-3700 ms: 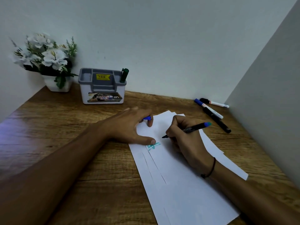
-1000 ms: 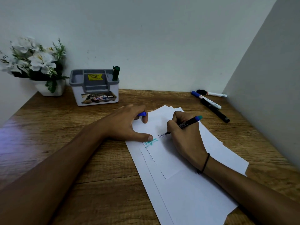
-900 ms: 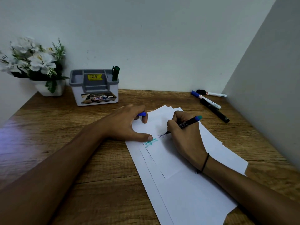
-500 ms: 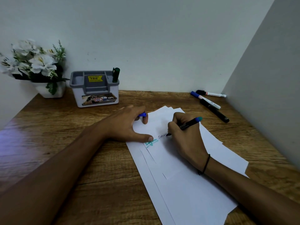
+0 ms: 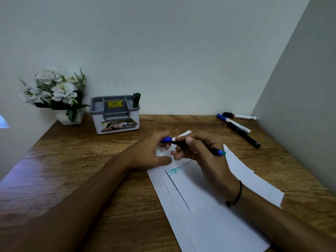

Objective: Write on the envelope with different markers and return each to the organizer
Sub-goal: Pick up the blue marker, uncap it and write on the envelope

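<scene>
A stack of white envelopes (image 5: 192, 193) lies on the wooden desk, the top one marked with teal and small dark writing. Just above it, my right hand (image 5: 198, 151) grips a black marker with a blue end (image 5: 215, 150), its tip pointing left. My left hand (image 5: 152, 151) holds the blue cap (image 5: 167, 139) right at that tip. The grey organizer (image 5: 114, 115) stands at the back left with a green marker (image 5: 136, 100) upright in its right slot.
Three markers (image 5: 238, 124) lie at the back right near the side wall: one blue-capped, one white with a black cap, one black. A white pot of white flowers (image 5: 54, 95) stands left of the organizer. Walls close in behind and to the right.
My right hand lifted the marker off the envelope and turned its tip left. My left hand rose from the paper and brought the blue cap to the tip.
</scene>
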